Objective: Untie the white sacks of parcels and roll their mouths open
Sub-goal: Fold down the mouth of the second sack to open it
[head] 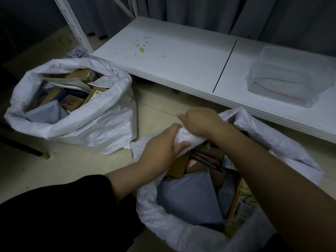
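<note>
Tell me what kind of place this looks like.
Probably a parcel sorting or storage room: one white woven plastic sack of cardboard boxes and grey mailers, a nearer white sack likewise, and a low white metal shelf holding a clear plastic tub.

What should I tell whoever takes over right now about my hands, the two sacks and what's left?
Left hand and right hand both grip the far rim of the near sack, partway rolled.
The far sack stands on the floor to the left, mouth rolled open, parcels showing.
Done: both sacks untied, far sack finished.
Left: roll the rest of the near sack's rim; its right side looks loose.
</note>
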